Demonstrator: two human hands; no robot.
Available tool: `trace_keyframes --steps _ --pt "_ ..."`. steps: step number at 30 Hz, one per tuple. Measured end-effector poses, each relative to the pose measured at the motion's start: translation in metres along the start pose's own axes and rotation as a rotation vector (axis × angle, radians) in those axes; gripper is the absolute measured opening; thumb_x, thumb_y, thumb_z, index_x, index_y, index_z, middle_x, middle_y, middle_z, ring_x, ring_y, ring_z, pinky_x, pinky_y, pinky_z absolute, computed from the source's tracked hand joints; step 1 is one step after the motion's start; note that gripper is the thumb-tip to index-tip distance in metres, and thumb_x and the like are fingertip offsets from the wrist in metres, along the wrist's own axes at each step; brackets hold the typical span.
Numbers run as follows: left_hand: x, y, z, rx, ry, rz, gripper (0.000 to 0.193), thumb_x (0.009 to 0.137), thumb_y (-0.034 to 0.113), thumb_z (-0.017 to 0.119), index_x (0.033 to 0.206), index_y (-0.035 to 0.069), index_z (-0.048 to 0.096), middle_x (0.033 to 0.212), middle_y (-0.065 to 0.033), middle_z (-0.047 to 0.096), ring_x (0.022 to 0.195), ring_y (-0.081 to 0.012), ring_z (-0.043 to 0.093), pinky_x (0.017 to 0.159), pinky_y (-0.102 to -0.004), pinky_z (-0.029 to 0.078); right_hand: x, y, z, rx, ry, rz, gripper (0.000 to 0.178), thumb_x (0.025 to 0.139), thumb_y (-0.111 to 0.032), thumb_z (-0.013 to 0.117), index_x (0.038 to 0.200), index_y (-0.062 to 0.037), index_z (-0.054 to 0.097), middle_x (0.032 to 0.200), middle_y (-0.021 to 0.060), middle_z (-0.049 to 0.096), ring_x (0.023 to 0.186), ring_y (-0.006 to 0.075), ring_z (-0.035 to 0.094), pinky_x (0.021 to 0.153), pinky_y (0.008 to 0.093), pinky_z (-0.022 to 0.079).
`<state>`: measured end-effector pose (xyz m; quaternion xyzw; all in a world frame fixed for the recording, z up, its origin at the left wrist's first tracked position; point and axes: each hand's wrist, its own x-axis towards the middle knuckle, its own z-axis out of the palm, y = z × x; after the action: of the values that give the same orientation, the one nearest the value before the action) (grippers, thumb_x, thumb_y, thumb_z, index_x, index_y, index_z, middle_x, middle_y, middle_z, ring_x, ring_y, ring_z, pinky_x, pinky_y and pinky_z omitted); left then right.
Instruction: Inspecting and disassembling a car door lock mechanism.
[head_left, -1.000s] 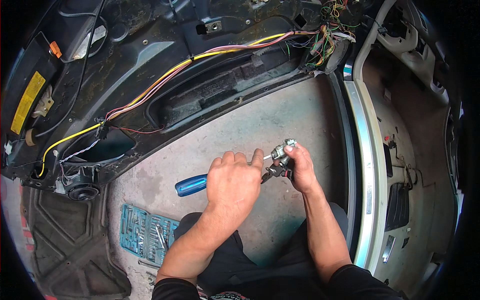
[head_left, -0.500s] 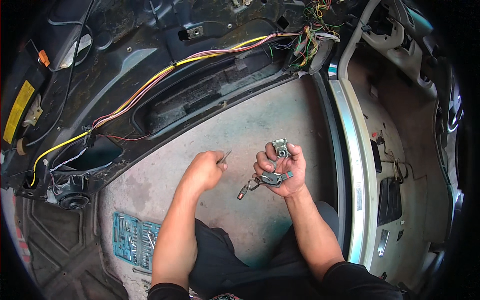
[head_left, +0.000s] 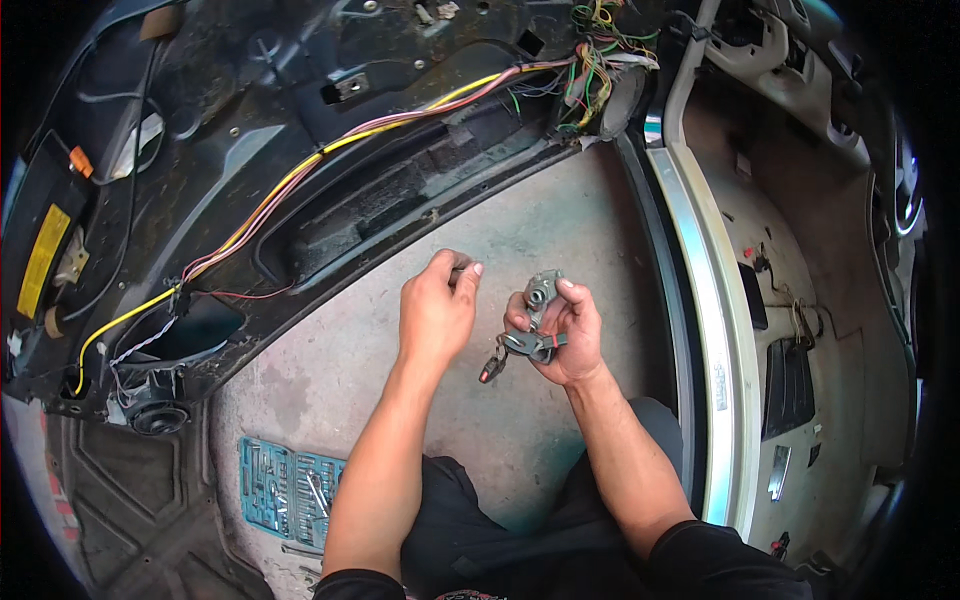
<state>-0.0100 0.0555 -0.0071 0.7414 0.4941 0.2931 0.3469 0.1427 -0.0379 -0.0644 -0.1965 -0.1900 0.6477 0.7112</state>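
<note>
In my right hand (head_left: 572, 335) is a small metal lock cylinder (head_left: 541, 291), held between thumb and fingers with its round end showing. A bunch of keys (head_left: 528, 345) with dark heads hangs across the same palm, and a small dark key fob (head_left: 489, 371) with a red spot dangles from the ring. To the left, apart from the lock, my left hand (head_left: 438, 305) is raised with its fingers curled and the thumb close to them. What those fingers pinch, if anything, is hidden.
A stripped car door (head_left: 225, 120) with a yellow and pink wire harness (head_left: 330, 147) spans the far left. A loose wire bundle (head_left: 600, 75) sits at its hinge end. The door sill (head_left: 712, 330) runs along the right. A blue socket set case (head_left: 268, 485) lies open on the floor.
My left hand has moved up and to the right, and the thin metal piece that stuck out of its fingers no longer shows. The lock cylinder has turned in my right hand.
</note>
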Motion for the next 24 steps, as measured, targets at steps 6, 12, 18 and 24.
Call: trace_keyframes --steps 6,12,18,24 --pt "-0.056 0.026 -0.013 -0.469 -0.016 0.146 0.019 0.099 0.013 0.075 0.106 -0.005 0.073 0.086 -0.0073 0.076 0.079 -0.0094 0.068 0.070 -0.0246 0.054 0.004 0.010 0.009 -0.115 0.030 -0.060 0.040 0.104 -0.039 0.049 0.097 -0.0044 0.066 0.088 0.0111 0.070 0.081 0.0200 0.067 0.079 0.0357 0.058" --pt "-0.053 0.019 -0.018 -0.508 -0.129 -0.015 0.015 0.099 0.009 0.074 0.104 -0.005 0.075 0.089 -0.0088 0.078 0.079 -0.0105 0.070 0.070 -0.0250 0.055 0.002 0.013 0.009 -0.239 0.099 -0.020 0.037 0.100 -0.040 0.056 0.101 -0.0045 0.066 0.090 0.0081 0.072 0.083 0.0178 0.069 0.080 0.0336 0.057" --pt "-0.051 0.018 -0.014 -0.242 -0.004 0.307 0.011 0.094 0.001 0.073 0.105 -0.003 0.076 0.090 -0.0082 0.076 0.078 -0.0137 0.070 0.071 -0.0249 0.056 0.002 0.012 0.004 -0.270 0.068 -0.014 0.037 0.099 -0.040 0.056 0.102 -0.0042 0.066 0.090 0.0082 0.072 0.083 0.0171 0.069 0.079 0.0327 0.057" --pt "-0.049 0.012 -0.011 -0.292 0.023 0.453 0.019 0.089 -0.009 0.071 0.106 -0.003 0.076 0.101 -0.0102 0.071 0.086 -0.0176 0.071 0.076 -0.0292 0.059 0.006 0.013 0.003 -0.244 0.054 0.010 0.038 0.099 -0.040 0.056 0.102 -0.0040 0.067 0.089 0.0081 0.072 0.079 0.0163 0.069 0.072 0.0302 0.057"
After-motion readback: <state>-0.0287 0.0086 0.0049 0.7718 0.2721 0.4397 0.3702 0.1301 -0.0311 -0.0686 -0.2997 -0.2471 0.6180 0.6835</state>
